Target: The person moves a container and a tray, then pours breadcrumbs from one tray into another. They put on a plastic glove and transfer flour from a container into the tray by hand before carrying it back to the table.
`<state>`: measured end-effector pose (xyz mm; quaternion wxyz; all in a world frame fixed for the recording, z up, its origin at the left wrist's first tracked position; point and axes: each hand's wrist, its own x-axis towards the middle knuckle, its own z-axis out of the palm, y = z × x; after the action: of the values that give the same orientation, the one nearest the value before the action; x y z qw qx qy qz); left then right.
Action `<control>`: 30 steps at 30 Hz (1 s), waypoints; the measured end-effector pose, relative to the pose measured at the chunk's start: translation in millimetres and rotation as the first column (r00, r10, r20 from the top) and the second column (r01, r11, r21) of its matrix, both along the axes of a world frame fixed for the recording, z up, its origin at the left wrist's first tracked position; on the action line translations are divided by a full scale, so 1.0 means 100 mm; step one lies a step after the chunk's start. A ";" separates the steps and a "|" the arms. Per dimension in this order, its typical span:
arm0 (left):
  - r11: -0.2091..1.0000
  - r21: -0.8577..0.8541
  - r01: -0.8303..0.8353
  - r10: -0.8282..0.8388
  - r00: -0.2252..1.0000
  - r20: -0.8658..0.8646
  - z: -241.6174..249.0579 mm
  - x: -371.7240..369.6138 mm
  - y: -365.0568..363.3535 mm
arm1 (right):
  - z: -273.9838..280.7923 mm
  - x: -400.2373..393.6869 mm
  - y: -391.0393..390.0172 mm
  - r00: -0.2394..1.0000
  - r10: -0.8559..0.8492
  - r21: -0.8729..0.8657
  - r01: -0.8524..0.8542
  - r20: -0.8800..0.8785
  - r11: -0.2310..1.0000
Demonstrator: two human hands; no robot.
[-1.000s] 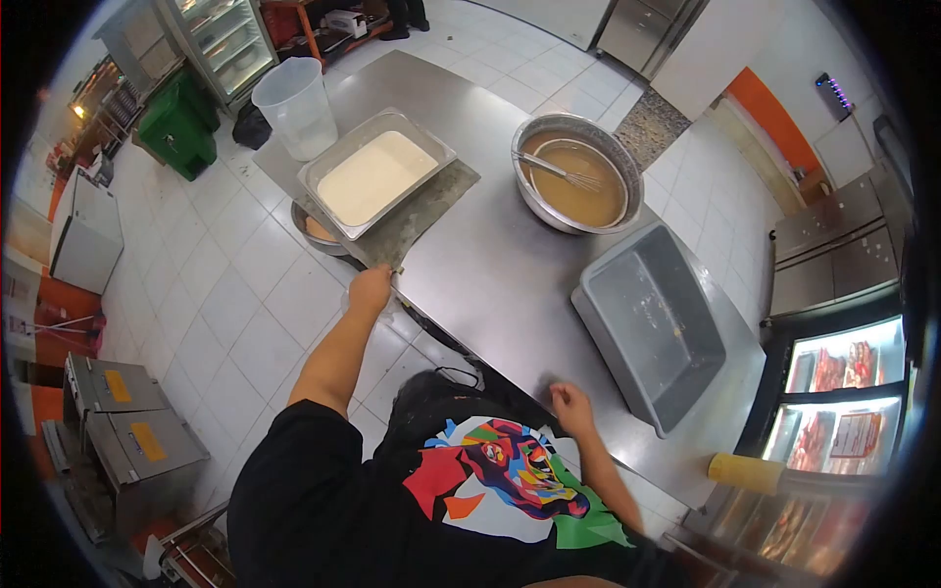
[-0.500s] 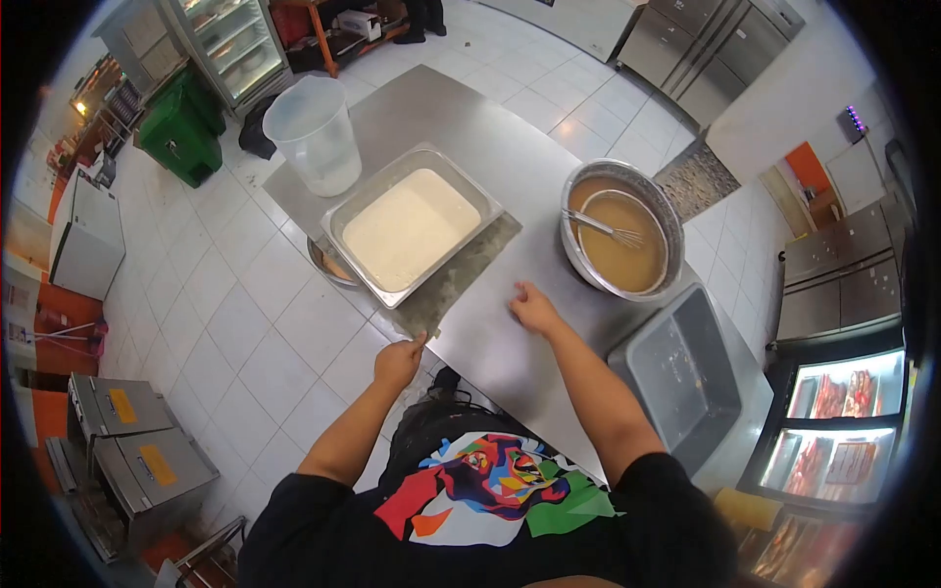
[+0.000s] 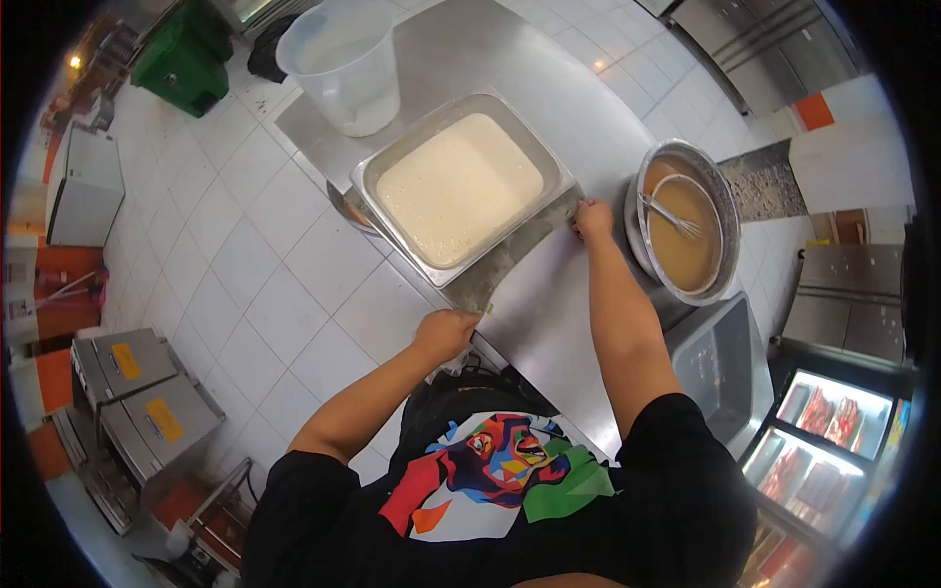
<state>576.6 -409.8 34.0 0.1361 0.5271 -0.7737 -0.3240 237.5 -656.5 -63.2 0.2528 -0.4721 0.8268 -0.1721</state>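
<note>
Head view: hands [image 3: 448,335] [image 3: 594,221] at edge of sheet [image 3: 512,257], tabletop [image 3: 544,314] alongside.

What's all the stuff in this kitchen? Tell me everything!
Table: 1, silver, middle
Cloth: 1, grey-green, on the table
Pan: 1, silver, on the cloth
Creamy mix: 1 panful, pale, in the pan
Jug: 1, clear, table's far left
Big bowl: 1, silver, table's right side
Liquid: 1 bowlful, brown, in the big bowl
Whisk: 1, silver, in the big bowl
Tub: 1, grey, beside the big bowl
Bin: 1, green, top left
Bag: 1, black, beside the bin
Cabinet: 1, grey, lower left
Tiles: many, white, floor
Other things: several, mostly blurry, edges
Shirt: 1, black, bottom
Left hand: 1, bare, gripping the cloth's near corner
Right hand: 1, bare, at the cloth's right corner
</note>
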 end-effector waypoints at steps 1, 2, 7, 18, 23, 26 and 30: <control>1.000 -0.009 0.020 -0.020 1.000 0.001 0.04 -0.03 -0.04 | 0.10 0.01 0.09 0.999 -0.044 0.012 0.044 0.011 0.999; 0.999 -0.024 0.043 -0.043 0.999 0.002 0.07 -0.06 -0.09 | 0.22 0.02 0.18 0.998 -0.060 0.002 0.061 -0.023 0.998; 0.992 0.037 0.122 -0.123 0.992 0.024 0.14 -0.08 -0.12 | 0.70 0.23 0.55 0.984 -0.071 -0.083 0.057 -0.165 0.995; 0.998 0.053 0.032 -0.024 0.989 -0.146 0.30 -0.11 -0.02 | 0.91 0.24 0.82 0.966 -0.256 -0.015 0.256 -0.019 0.967; 0.999 0.046 0.011 -0.002 0.981 -0.192 0.32 -0.18 0.08 | 0.88 0.15 0.91 0.966 -0.257 0.003 0.258 -0.030 0.966; 0.997 0.071 0.036 -0.022 0.981 -0.191 0.38 -0.27 0.13 | 0.86 0.03 1.01 0.964 -0.257 0.005 0.258 -0.066 0.966; 0.994 0.065 0.091 -0.076 0.976 -0.202 0.35 -0.43 0.24 | 0.77 -0.18 1.15 0.963 -0.251 -0.022 0.251 -0.102 0.968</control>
<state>533.7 -385.5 69.4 0.1794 0.4637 -0.7652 -0.4089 219.1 -541.4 14.2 0.1837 -0.3729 0.8912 -0.1816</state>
